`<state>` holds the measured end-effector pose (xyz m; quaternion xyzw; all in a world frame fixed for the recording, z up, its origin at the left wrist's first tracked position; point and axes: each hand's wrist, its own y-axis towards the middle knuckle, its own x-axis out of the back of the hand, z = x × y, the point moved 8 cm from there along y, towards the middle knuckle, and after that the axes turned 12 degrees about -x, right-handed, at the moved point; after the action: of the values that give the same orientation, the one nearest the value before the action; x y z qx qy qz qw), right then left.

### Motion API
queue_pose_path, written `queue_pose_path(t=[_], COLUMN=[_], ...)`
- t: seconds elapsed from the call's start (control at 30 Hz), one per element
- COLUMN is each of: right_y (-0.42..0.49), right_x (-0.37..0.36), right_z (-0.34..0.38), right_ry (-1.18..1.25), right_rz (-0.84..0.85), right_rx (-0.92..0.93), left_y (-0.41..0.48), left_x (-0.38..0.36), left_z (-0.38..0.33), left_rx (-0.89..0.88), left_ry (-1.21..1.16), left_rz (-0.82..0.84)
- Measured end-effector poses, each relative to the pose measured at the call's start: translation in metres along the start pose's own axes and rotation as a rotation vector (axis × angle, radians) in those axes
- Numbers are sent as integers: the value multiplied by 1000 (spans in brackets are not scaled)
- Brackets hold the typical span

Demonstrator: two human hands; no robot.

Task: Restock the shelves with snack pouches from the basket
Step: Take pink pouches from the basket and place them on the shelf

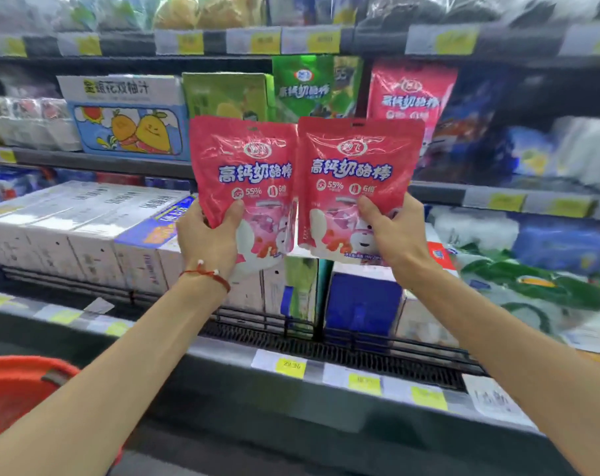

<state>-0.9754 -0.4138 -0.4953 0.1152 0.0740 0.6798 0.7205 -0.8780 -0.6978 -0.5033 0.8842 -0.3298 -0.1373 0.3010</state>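
I hold two identical pink snack pouches upright, side by side, in front of the shelves. My left hand [207, 240] grips the lower left corner of the left pink pouch [247, 166]. My right hand [394, 231] grips the bottom of the right pink pouch [358, 163]. The pouches nearly touch at their inner edges. A matching pink pouch [411, 91] stands on the middle shelf behind them, next to a green pouch [302, 85]. The red basket [13, 389] sits at the lower left, only its rim in view.
The middle shelf [102, 163] carries a blue juice carton box [126, 121] and a green box [226, 94]. White cartons [75, 228] and a blue box [362, 304] fill the lower shelf. Soft bagged goods [539, 262] lie at right. Price tags line the shelf edges.
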Motion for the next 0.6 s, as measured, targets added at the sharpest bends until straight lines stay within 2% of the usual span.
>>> queue_pose_path(t=[0.13, 0.33, 0.6], right_y=[40, 98, 158], right_x=[40, 78, 85], right_z=[6, 21, 41], right_ry=[13, 72, 81], right_rz=[-30, -93, 15], right_rx=[21, 53, 6], left_y=[6, 22, 46], left_x=[-43, -82, -124], left_z=[-14, -36, -45], left_rx=[-26, -83, -92], left_ry=[-5, -23, -21], left_rz=[18, -45, -13])
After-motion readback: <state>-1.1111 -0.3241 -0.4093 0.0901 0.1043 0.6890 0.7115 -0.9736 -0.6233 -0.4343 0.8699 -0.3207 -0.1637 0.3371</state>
